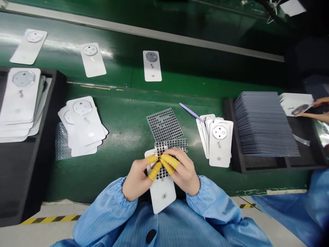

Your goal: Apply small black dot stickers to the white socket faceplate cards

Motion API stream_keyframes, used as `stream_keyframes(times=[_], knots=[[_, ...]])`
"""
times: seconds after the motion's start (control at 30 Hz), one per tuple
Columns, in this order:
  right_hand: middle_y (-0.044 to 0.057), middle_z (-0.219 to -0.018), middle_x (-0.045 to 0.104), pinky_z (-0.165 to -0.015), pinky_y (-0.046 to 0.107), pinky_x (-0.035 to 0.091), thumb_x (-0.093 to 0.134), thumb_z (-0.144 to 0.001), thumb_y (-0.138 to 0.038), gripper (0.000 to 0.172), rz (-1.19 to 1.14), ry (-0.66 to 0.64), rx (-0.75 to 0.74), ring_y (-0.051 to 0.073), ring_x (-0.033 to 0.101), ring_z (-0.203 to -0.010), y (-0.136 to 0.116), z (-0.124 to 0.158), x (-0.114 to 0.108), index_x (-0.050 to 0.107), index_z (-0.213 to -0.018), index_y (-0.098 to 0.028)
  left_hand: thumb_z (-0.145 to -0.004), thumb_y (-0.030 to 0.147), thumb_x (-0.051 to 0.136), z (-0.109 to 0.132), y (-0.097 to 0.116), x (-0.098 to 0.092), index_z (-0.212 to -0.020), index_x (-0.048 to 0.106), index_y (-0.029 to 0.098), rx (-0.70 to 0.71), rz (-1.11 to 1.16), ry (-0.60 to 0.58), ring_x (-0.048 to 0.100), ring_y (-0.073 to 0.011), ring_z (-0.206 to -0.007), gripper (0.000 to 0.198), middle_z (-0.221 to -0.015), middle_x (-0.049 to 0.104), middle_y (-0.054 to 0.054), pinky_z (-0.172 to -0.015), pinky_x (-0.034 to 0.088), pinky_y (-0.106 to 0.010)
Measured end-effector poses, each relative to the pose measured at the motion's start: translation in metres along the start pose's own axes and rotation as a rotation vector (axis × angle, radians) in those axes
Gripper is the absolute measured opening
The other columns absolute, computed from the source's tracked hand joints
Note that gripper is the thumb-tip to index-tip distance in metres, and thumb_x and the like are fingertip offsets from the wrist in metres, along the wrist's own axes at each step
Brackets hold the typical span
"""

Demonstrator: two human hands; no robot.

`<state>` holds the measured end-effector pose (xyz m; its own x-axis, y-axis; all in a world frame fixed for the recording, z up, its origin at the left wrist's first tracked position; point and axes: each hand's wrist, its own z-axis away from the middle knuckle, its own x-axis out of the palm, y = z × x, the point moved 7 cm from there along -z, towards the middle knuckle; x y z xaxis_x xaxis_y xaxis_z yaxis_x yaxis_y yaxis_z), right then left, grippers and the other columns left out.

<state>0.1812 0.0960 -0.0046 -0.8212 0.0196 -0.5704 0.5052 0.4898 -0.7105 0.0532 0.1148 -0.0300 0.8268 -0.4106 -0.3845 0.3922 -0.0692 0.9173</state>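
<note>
My left hand [138, 176] and my right hand [184, 171] meet at the front edge of the bench, with yellow finger cots on thumbs and forefingers. Both are closed in a pinch on a narrow sheet of black dot stickers [161, 175]. Whether a single dot sits between the fingertips is too small to tell. Beneath the sheet lies a white phone-back-shaped panel [163, 197], its upper end largely hidden by my fingers and the sheet. Another dot sheet [164, 124] lies flat just beyond, partly beside a smaller piece of dot sheet [181, 144].
Loose white panels lie in a left pile [86, 128] on bubble wrap and a right pile [218, 154] near purple tweezers [189, 109]. Black trays stand at left [15, 178] and right [257, 164]. At far right, a co-worker's hand [320, 109] touches panels.
</note>
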Motion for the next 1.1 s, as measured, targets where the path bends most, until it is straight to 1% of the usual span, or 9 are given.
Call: stream_keyframes(times=[0.13,0.23,0.43,0.57,0.67,0.8,0.9,1.03,1.1], knots=[[0.015,-0.106,0.060,-0.083,0.041,0.055,0.050,-0.083,-0.003,0.031,-0.027,-0.053,-0.018,0.022,0.057,-0.100,0.006,0.001,0.013,0.055,-0.112,-0.014,-0.081,0.017,0.053,0.004,-0.005,-0.001,-0.079,0.069,0.012,0.051,-0.134,0.053,0.061,-0.0162,-0.050,0.018,-0.062,0.069,-0.007,-0.048,0.047,-0.024],[0.009,-0.100,0.061,-0.078,0.034,0.055,0.051,-0.085,-0.008,0.022,-0.190,-0.031,0.134,0.018,0.060,-0.093,0.020,0.002,0.020,0.057,-0.104,-0.019,-0.080,0.018,0.053,0.004,-0.012,-0.001,-0.072,0.070,0.014,0.057,-0.157,0.037,0.062,-0.0152,-0.047,0.019,-0.062,0.071,-0.007,-0.046,0.047,-0.023],[0.007,-0.095,0.059,-0.078,0.032,0.054,0.046,-0.090,-0.012,0.013,-0.181,0.063,0.323,0.015,0.060,-0.089,0.046,0.004,0.026,0.055,-0.095,-0.019,-0.081,0.023,0.058,-0.003,-0.017,-0.010,-0.092,0.074,0.016,0.037,-0.116,-0.034,0.072,-0.0190,-0.066,0.020,-0.079,0.077,-0.008,-0.060,0.057,-0.024],[0.009,-0.100,0.057,-0.083,0.035,0.052,0.048,-0.088,-0.009,0.016,-0.087,0.089,0.291,0.017,0.058,-0.095,0.050,0.010,0.028,0.056,-0.098,-0.019,-0.079,0.038,0.064,-0.002,-0.047,-0.049,-0.110,0.067,0.008,-0.195,0.081,0.025,0.071,-0.0290,-0.093,0.043,-0.104,0.073,-0.015,-0.079,0.059,-0.035],[0.010,-0.102,0.058,-0.084,0.036,0.053,0.050,-0.085,-0.007,0.022,-0.045,0.058,0.215,0.019,0.059,-0.097,0.048,0.014,0.032,0.058,-0.102,-0.019,-0.077,0.042,0.068,0.010,-0.065,-0.096,-0.112,0.064,0.006,-0.316,0.150,0.220,0.066,-0.0319,-0.103,0.051,-0.110,0.071,-0.017,-0.090,0.055,-0.039],[0.012,-0.107,0.057,-0.086,0.040,0.053,0.048,-0.083,-0.003,0.029,0.008,0.096,0.159,0.021,0.057,-0.103,0.048,0.010,0.019,0.057,-0.106,-0.017,-0.078,0.031,0.070,0.032,-0.041,-0.140,-0.146,0.026,0.020,-0.209,0.102,0.545,0.063,-0.0264,-0.110,0.081,-0.129,0.061,-0.010,-0.092,0.053,-0.034],[0.011,-0.104,0.058,-0.082,0.039,0.054,0.049,-0.083,-0.002,0.031,0.060,0.198,0.147,0.021,0.058,-0.099,0.034,-0.005,-0.005,0.057,-0.108,-0.018,-0.082,0.026,0.067,0.031,-0.015,-0.125,-0.149,0.003,0.026,-0.172,0.204,0.510,0.071,-0.0212,-0.092,0.092,-0.116,0.069,-0.007,-0.079,0.060,-0.031],[0.008,-0.097,0.063,-0.074,0.035,0.056,0.060,-0.081,-0.005,0.032,0.106,0.301,0.035,0.020,0.062,-0.089,-0.014,-0.026,-0.028,0.061,-0.108,-0.022,-0.081,0.024,0.066,0.013,0.013,-0.080,-0.117,0.056,0.017,-0.187,0.331,0.267,0.073,-0.0189,-0.068,0.038,-0.077,0.076,-0.004,-0.064,0.061,-0.025],[0.007,-0.097,0.065,-0.076,0.036,0.057,0.061,-0.082,-0.009,0.036,0.087,0.267,0.002,0.020,0.063,-0.090,-0.031,-0.031,-0.026,0.059,-0.115,-0.023,-0.079,0.019,0.067,0.006,0.029,-0.062,-0.094,0.067,0.017,-0.124,0.285,0.172,0.072,-0.0172,-0.064,0.015,-0.072,0.075,-0.002,-0.059,0.060,-0.022]])
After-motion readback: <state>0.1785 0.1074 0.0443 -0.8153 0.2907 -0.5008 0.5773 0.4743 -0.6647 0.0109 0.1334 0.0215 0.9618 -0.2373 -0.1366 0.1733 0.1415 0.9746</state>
